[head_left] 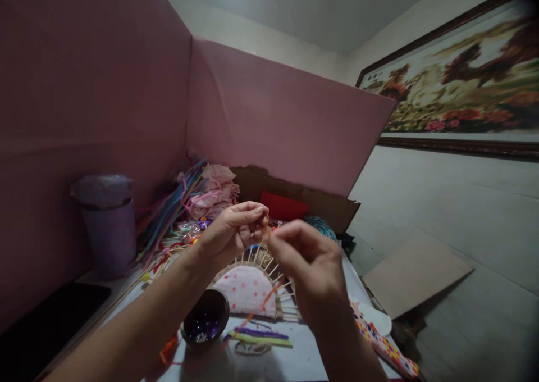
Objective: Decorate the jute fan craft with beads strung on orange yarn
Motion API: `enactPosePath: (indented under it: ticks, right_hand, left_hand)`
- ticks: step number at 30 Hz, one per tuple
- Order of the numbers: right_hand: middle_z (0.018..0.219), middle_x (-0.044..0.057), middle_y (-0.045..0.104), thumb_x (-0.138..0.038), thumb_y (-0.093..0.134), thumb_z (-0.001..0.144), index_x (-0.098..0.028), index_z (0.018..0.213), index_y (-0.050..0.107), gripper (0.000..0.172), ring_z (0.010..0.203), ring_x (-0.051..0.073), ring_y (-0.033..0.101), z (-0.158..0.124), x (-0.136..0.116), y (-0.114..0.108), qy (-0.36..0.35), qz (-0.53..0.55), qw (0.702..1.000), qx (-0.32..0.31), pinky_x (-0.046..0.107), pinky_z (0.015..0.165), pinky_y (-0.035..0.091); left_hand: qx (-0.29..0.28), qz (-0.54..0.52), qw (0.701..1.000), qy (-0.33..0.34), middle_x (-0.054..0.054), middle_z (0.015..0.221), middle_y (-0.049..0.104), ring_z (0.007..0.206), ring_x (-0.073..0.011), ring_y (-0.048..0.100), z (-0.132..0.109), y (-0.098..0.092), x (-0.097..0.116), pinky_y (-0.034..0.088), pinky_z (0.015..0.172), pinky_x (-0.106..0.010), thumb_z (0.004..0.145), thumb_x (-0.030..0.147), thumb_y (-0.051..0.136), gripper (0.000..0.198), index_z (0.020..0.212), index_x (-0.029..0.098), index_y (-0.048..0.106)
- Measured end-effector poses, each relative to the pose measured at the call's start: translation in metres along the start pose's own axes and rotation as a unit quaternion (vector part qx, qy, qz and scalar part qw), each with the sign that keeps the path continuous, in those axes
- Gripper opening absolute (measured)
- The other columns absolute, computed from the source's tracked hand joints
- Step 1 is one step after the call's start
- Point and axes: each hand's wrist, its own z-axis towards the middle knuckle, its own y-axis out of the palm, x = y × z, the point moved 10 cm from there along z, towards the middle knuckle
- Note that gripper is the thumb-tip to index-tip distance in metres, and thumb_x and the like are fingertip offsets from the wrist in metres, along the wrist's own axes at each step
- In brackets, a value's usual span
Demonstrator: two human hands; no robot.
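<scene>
My left hand (pixel 236 224) is raised above the table, its thumb and fingers pinched together. Facing it, my right hand (pixel 314 269) also pinches, its fingertips close to those of the left. A small orange piece shows between the two hands, blurred. Below them runs a strand of orange yarn (pixel 269 296), slanting down to the left from near my right hand. Under the hands lies a half-round piece with pink-dotted white cloth (pixel 246 286) and thin sticks (pixel 290 310) fanning out from its curved edge. A dark bowl (pixel 206 317) with shiny purple bits stands left of it.
Purple and yellow-green fuzzy strips (pixel 267 340) lie in front. Fuzzy stems (pixel 179 202) and pink cloth (pixel 217 188) pile up at the back left, beside a purple bin (pixel 109 230). Behind are a red object (pixel 284 206), blue yarn (pixel 320 227) and pink panels (pixel 278 118).
</scene>
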Motion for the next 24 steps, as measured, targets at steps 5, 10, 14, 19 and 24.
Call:
enactPosePath:
  ticks: [5,10,14,19,24]
  right_hand:
    - [0.055,-0.004,0.054,-0.027,0.063,0.077,-0.015,0.067,0.06,0.016,0.05,0.008,0.046,0.055,0.036,0.009,0.049,-0.021,0.998,0.016,0.021,0.048,0.036]
    - [0.055,-0.005,0.05,-0.031,0.06,0.08,-0.016,0.069,0.059,0.019,0.048,0.008,0.042,0.048,0.055,0.011,0.046,-0.029,0.998,0.018,0.02,0.046,0.035]
    - [0.057,-0.004,0.051,-0.031,0.058,0.081,-0.016,0.072,0.058,0.018,0.05,0.008,0.041,0.046,0.055,0.012,0.036,-0.054,0.998,0.028,0.02,0.046,0.033]
    - [0.055,-0.005,0.048,-0.03,0.058,0.081,-0.016,0.07,0.058,0.018,0.048,0.008,0.038,0.045,0.057,0.017,0.034,-0.076,0.996,0.014,0.02,0.046,0.03]
    - [0.054,-0.004,0.051,-0.032,0.056,0.083,-0.016,0.076,0.061,0.019,0.045,0.008,0.04,0.042,0.058,0.021,0.042,-0.107,0.993,-0.003,0.02,0.044,0.031]
  left_hand:
    - [0.045,0.042,0.997,0.043,0.0,0.063,0.062,0.051,-0.0058,0.053,0.002,-0.015,0.01,0.045,0.052,-0.017,0.064,0.012,0.073,0.015,0.079,0.011,0.07]
    - [0.082,0.077,0.992,0.053,0.001,0.057,0.058,0.046,-0.0037,0.046,0.004,-0.025,0.011,0.04,0.046,-0.015,0.061,0.022,0.079,0.019,0.068,0.01,0.066]
    - [0.075,0.124,0.987,0.066,0.002,0.054,0.056,0.044,-0.0034,0.042,0.006,-0.025,0.014,0.031,0.04,-0.014,0.062,0.022,0.078,0.02,0.076,0.011,0.069]
    - [0.075,0.286,0.949,0.114,0.005,0.046,0.047,0.039,-0.0047,0.033,0.003,-0.02,0.023,0.023,0.037,-0.018,0.072,0.03,0.069,0.016,0.074,0.014,0.068]
    - [0.143,0.516,0.805,0.257,0.003,0.053,0.051,0.049,-0.0085,0.041,-0.012,-0.01,0.051,0.03,0.046,-0.02,0.077,0.028,0.063,0.019,0.062,0.016,0.059]
